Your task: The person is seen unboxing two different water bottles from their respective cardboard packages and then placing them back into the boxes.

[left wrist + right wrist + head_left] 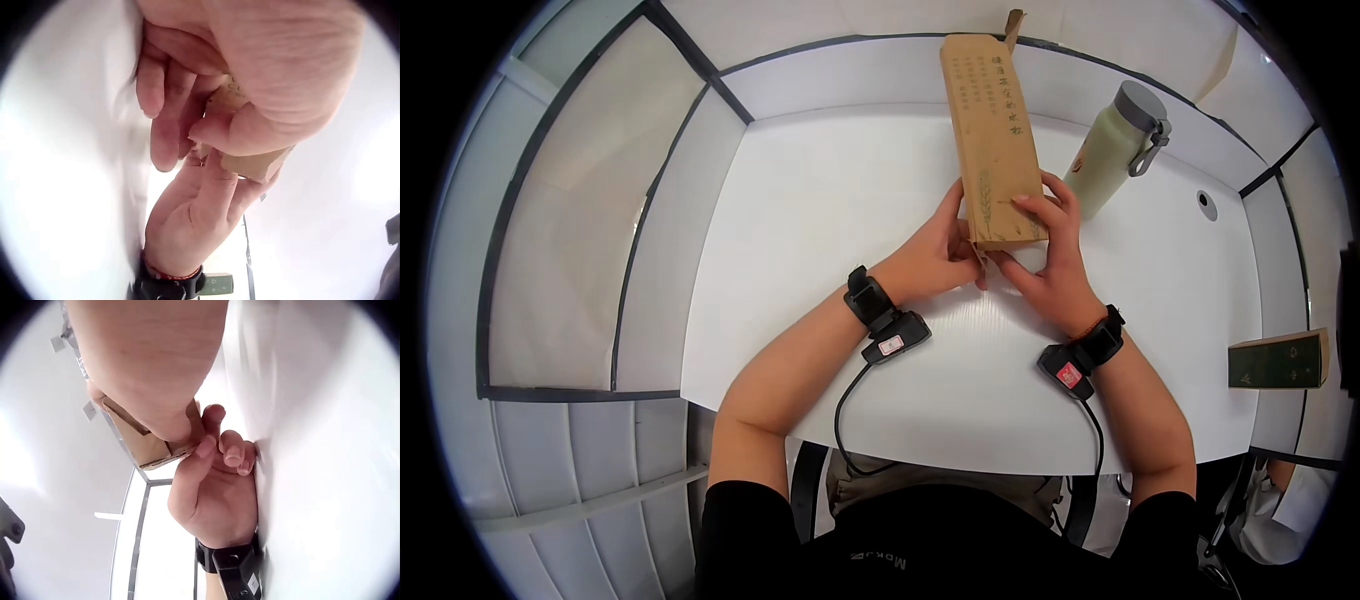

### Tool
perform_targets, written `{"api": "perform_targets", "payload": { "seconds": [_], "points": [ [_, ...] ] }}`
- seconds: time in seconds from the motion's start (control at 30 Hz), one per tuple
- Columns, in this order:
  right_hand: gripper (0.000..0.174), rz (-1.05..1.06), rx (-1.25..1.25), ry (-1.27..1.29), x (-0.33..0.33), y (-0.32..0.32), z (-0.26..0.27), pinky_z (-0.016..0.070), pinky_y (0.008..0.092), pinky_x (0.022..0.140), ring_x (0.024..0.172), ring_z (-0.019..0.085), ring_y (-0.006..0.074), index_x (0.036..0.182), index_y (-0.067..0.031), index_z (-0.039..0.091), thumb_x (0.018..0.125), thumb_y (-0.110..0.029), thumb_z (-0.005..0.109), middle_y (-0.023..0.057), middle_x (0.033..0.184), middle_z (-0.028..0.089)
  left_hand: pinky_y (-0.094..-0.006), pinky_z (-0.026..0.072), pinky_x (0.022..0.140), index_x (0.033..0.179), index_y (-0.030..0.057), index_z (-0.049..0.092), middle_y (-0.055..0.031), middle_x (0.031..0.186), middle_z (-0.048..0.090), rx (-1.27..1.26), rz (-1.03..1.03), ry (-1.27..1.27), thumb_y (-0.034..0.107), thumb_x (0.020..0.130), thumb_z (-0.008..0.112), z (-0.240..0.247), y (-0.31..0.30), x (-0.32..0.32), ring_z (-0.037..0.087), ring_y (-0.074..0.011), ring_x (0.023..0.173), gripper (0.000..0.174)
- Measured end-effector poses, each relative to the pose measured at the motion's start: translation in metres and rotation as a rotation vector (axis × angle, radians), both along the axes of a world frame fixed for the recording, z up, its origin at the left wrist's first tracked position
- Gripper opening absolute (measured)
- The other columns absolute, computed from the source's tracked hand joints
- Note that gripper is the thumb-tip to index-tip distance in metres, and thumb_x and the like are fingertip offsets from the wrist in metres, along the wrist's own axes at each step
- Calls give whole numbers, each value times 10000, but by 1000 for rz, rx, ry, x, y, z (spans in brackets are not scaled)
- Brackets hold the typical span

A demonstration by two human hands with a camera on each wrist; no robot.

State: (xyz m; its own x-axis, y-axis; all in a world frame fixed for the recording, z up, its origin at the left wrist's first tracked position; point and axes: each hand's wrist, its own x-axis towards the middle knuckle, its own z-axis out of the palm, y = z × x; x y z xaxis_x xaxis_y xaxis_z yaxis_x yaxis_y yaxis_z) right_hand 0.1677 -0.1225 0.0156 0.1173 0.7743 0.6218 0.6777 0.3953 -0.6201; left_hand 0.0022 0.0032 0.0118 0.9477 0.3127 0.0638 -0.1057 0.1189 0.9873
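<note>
A long brown cardboard box, printed with dark characters and grass-like plants, tilts up between both hands in the head view. My left hand holds its lower left corner, thumb at the near end. From the right side, my right hand grips the box, with fingers over the printed face and the thumb under the near end. In the right wrist view, the near end of the cardboard box shows folded flaps, and the left thumb touches its edge. A narrow flap stands up at the box's far end.
A pale green bottle with a grey lid and carry loop stands right of the box. At the table's right edge is a dark green box. White panels border the white table, which has a round cable hole.
</note>
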Motion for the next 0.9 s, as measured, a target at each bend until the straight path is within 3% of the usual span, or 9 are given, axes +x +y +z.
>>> {"api": "perform_targets", "payload": {
  "seconds": [0.03,0.07,0.23,0.33,0.43,0.7,0.8,0.9],
  "points": [
    [682,-1,-5,3,-1,-1,1,503,443,1008,1203,525,335,1372,-148,462,780,-3,767,182,1494,278,-363,575,763,1593,179,-127,-194,1218,609,13,3,37,-138,808,489,1,0,-1,670,-231,879,1047],
    [670,1,-10,1,0,-1,0,502,444,1010,1209,523,336,1373,-145,460,790,-5,761,183,1497,273,-385,600,771,1600,158,48,-120,1390,494,-5,13,34,-128,839,544,-2,0,-2,639,-225,1061,952],
    [673,2,6,-17,0,0,0,482,454,1029,1226,516,344,1381,-127,452,786,-16,746,198,1494,275,-367,590,767,1599,178,22,-132,1344,517,-30,35,36,-148,830,533,1,-2,0,629,-223,1081,979],
    [704,90,-49,12,2,-4,6,459,476,1049,1257,494,357,1396,-129,449,767,-75,761,202,1510,259,-328,564,717,1585,172,70,-131,1147,627,-12,96,117,-126,849,553,6,-3,-1,677,-187,909,929],
    [692,94,-35,16,1,-4,6,455,482,1055,1273,483,361,1398,-132,455,785,-91,774,194,1519,254,-305,549,693,1577,168,89,-121,1063,651,-39,107,114,-107,861,561,7,-4,-1,680,-173,819,901],
    [616,10,-39,13,-1,-2,2,479,465,1041,1262,494,356,1376,-137,479,836,-74,769,181,1507,267,-298,549,665,1572,132,97,-121,1134,641,1,109,66,-58,889,558,6,-5,-1,673,-171,780,845],
    [611,-4,-26,-4,0,-1,-1,482,461,1035,1243,511,350,1374,-136,477,839,-73,766,182,1502,274,-349,593,759,1585,131,-89,-214,1274,584,22,55,113,-52,890,567,8,-1,-1,680,-213,945,973],
    [606,-14,-11,-14,0,-1,0,495,456,1017,1230,522,350,1369,-135,473,842,-67,763,185,1498,278,-339,588,741,1589,140,-62,-207,1264,589,26,62,107,-59,888,561,10,-3,0,683,-200,905,958]
  ]
}}
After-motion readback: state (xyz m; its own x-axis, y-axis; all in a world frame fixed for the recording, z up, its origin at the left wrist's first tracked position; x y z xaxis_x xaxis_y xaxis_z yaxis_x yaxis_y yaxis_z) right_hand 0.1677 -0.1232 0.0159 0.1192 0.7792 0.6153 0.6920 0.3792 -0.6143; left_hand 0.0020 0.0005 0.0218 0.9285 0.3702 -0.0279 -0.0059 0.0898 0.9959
